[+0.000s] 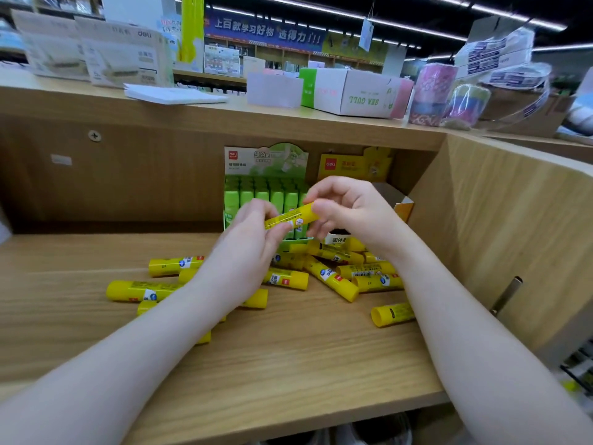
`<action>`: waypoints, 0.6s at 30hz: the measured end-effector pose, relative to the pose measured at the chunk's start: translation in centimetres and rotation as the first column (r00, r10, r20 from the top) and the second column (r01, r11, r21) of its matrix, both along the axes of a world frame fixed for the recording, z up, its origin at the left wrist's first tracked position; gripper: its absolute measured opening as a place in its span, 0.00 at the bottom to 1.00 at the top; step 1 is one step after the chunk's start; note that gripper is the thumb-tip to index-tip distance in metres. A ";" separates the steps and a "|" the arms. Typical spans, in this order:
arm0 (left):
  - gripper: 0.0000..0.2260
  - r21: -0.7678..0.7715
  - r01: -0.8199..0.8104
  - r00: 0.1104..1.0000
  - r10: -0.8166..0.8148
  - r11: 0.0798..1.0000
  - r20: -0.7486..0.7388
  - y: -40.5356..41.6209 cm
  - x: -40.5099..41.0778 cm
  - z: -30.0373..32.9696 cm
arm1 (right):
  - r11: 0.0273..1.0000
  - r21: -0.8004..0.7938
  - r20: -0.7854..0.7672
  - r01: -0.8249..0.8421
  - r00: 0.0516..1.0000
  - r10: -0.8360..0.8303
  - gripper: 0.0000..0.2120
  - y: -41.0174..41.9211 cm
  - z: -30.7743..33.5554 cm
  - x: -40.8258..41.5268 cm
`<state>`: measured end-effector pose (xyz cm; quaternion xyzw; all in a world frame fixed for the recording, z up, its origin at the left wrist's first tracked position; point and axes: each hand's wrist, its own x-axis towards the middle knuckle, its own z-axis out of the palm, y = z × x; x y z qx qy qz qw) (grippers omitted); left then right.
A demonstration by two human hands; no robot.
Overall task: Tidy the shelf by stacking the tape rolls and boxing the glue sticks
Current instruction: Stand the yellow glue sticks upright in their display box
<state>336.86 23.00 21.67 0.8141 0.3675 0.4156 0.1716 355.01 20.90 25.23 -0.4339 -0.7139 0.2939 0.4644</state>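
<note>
- I held one yellow plastic glue stick (290,217) in the air between my two hands, above the back of the wooden shelf.
- Its long axis ran nearly level, tilted a little: the end toward my right sat higher, the end toward my left lower.
- My right hand (345,211) pinched the higher end, thumb and fingers curled round it.
- My left hand (253,234) pinched the lower end, fingertips curled onto the label; both hands touched the stick.
- The open yellow cardboard display box (402,207) stood just behind and to the right of my right hand, mostly hidden by it. I could not tell how full it was.
- I judged the right hand nearer the box, so the stick would need turning upright and carrying back and right.
- A green cardboard display box filled with upright green glue sticks (266,197) stood directly behind the held stick.
- Many more loose yellow glue sticks (330,277) lay scattered flat on the pale wooden shelf board (288,354) beneath my forearms, pointing every way, some touching and overlapping.
- Patterned tape rolls in clear wrap (433,94) stood on the ledge above, well apart from my hands.
</note>
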 end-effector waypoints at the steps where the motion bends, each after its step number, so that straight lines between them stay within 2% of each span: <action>1: 0.06 -0.013 -0.003 1.000 0.004 1.000 0.012 0.0 0.1 -0.1 | 0.999 -0.024 -0.012 -0.033 0.999 0.032 0.05 0.0 0.0 -0.1; 3: 0.13 -0.045 -0.011 1.000 0.011 0.999 0.002 0.0 0.1 -0.3 | 1.000 -0.023 -0.032 0.001 0.999 -0.002 0.11 0.2 0.2 0.1; 5: 0.24 -0.063 -0.001 0.998 -0.003 0.998 -0.064 0.1 0.0 -0.5 | 0.978 0.060 -0.123 0.200 0.974 -0.192 0.13 0.2 1.0 1.3; 6: 0.25 -0.063 0.020 0.992 -0.027 0.998 -0.121 0.2 -0.2 -0.6 | 0.924 0.134 -0.160 0.358 0.928 -0.336 0.13 0.0 1.4 2.4; 8: 0.25 -0.047 0.079 0.950 -0.090 0.996 -0.300 0.4 -0.7 -0.4 | 0.695 0.323 -0.148 0.642 0.760 -0.633 0.12 -0.4 1.6 4.4; 9: 0.26 -0.046 0.108 0.914 -0.117 0.993 -0.388 0.5 -0.9 -0.2 | 0.589 0.402 -0.116 0.701 0.677 -0.726 0.12 -0.5 1.5 5.1; 11: 0.29 -0.073 0.147 0.864 -0.163 0.987 -0.476 0.4 -1.2 0.1 | 0.481 0.477 -0.022 0.735 0.558 -0.830 0.13 -0.3 1.0 5.5; 13: 0.29 -0.088 0.176 0.830 -0.195 0.981 -0.523 0.2 -1.3 0.2 | 0.425 0.501 0.139 0.753 0.415 -0.899 0.14 0.4 0.7 5.3; 15: 0.25 -0.087 0.190 0.801 -0.205 0.978 -0.562 -0.1 -1.1 0.2 | 0.387 0.511 0.260 0.768 0.290 -0.921 0.12 1.1 0.5 5.1; 18: 0.19 -0.061 0.187 0.800 -0.188 0.981 -0.571 0.0 -0.9 0.0 | 0.421 0.484 0.345 0.767 0.274 -0.897 0.08 1.7 0.1 5.4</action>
